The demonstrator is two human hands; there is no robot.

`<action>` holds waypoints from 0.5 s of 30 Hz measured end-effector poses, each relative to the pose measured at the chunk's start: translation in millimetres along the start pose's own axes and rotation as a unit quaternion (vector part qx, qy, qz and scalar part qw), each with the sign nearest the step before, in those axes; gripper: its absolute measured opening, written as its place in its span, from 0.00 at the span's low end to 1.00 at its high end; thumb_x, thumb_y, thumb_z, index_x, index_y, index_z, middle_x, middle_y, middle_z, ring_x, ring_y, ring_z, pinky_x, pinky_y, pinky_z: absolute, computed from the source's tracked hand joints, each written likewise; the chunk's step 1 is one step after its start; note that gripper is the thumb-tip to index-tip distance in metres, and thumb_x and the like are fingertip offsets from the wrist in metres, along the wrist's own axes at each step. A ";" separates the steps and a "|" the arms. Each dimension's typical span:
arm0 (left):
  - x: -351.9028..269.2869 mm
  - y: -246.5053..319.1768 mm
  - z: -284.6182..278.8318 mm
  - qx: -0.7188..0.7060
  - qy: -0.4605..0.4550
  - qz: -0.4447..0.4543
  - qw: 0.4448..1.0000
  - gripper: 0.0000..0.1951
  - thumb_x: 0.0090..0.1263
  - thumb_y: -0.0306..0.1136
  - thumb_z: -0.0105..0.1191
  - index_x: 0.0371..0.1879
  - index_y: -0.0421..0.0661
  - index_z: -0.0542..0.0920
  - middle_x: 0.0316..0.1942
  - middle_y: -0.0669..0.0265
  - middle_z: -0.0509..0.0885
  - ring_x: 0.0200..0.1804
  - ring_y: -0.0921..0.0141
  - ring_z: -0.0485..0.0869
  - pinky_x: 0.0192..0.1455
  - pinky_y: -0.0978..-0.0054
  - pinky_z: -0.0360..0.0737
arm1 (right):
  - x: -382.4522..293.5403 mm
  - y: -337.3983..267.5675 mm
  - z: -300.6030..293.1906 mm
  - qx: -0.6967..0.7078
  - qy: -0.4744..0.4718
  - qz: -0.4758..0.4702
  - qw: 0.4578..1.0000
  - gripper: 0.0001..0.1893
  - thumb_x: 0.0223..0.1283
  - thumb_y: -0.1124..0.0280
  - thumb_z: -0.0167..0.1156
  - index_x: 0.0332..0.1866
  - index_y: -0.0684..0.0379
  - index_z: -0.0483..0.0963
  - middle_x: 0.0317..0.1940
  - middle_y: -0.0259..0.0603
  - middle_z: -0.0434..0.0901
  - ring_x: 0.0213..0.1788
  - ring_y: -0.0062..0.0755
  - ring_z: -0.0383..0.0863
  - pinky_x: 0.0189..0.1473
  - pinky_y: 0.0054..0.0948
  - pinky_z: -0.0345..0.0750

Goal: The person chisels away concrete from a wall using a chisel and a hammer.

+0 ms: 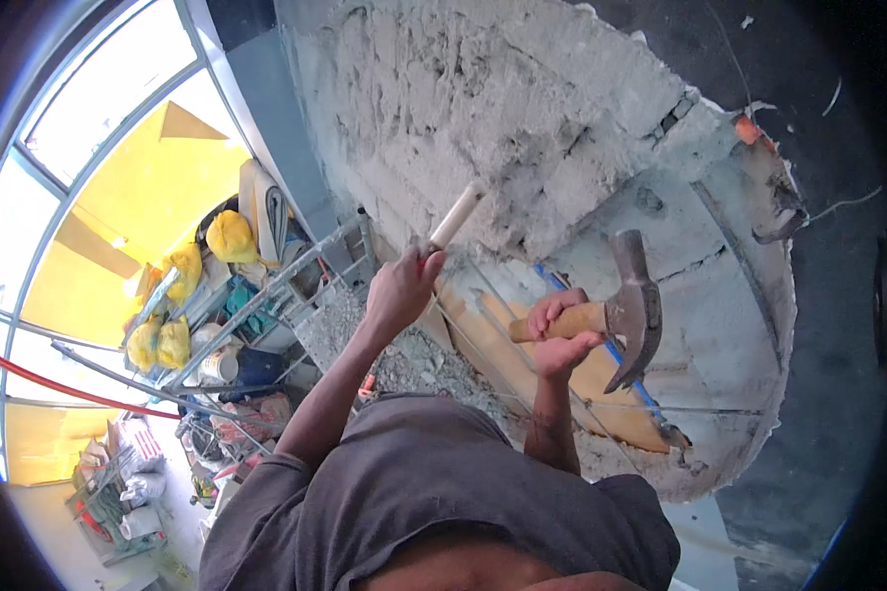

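My left hand [406, 286] is closed around a chisel-like rod [458, 214] with a pale shaft, whose far tip lies near the rough, chipped concrete face [480, 125]. Part of the rod is hidden inside my fist. In my right hand [562, 336] is a claw hammer [636, 310], gripped by its wooden handle. The hammer's steel head points away to the right of my hand, apart from the rod. Behind the hammer, a recessed grey surface [717, 325] shows a narrow groove and cracks.
Metal scaffold bars [266, 292] stand at the left, beside rubble [340, 325] on a platform. Beyond them lie yellow bags [231, 236], a white bucket [219, 366] and sacks. A red hose [66, 385] crosses the far left. Thin rods and a blue strip [639, 391] run below the hammer.
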State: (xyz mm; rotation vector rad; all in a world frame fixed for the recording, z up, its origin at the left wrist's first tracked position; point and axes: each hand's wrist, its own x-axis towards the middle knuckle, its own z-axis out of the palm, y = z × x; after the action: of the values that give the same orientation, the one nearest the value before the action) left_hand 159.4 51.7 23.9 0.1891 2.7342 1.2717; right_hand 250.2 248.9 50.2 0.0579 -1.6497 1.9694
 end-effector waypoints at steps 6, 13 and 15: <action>16.3 31.2 -2.6 0.032 0.003 0.127 0.991 0.21 0.75 0.52 0.45 0.42 0.42 0.77 0.23 0.49 0.81 0.30 0.47 0.82 0.32 0.53 0.75 | -0.8 -2.2 14.1 0.026 -0.033 0.003 0.999 0.46 0.39 0.14 0.42 0.30 0.57 0.60 0.22 0.31 0.61 0.21 0.21 0.64 0.21 0.21 0.63; 32.2 27.5 12.5 -0.017 0.032 0.106 0.994 0.24 0.74 0.55 0.45 0.35 0.41 0.76 0.24 0.47 0.82 0.32 0.46 0.82 0.35 0.49 0.75 | 17.4 86.3 -3.9 -0.208 -0.016 -0.035 0.977 0.32 0.56 0.30 0.51 0.27 0.55 0.65 0.19 0.28 0.63 0.19 0.20 0.62 0.21 0.22 0.60; 30.8 25.5 12.6 -0.022 0.047 0.109 0.993 0.24 0.74 0.55 0.45 0.35 0.41 0.76 0.24 0.47 0.82 0.32 0.46 0.82 0.35 0.49 0.75 | 33.2 60.2 15.6 -0.306 -0.013 0.033 0.951 0.27 0.63 0.39 0.53 0.24 0.54 0.66 0.16 0.27 0.63 0.18 0.20 0.63 0.20 0.23 0.58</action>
State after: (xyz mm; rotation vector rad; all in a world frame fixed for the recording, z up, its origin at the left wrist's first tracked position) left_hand 132.7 82.5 33.7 0.4452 2.8253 1.4263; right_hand 190.8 242.6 12.8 -0.2103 -2.2283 1.4201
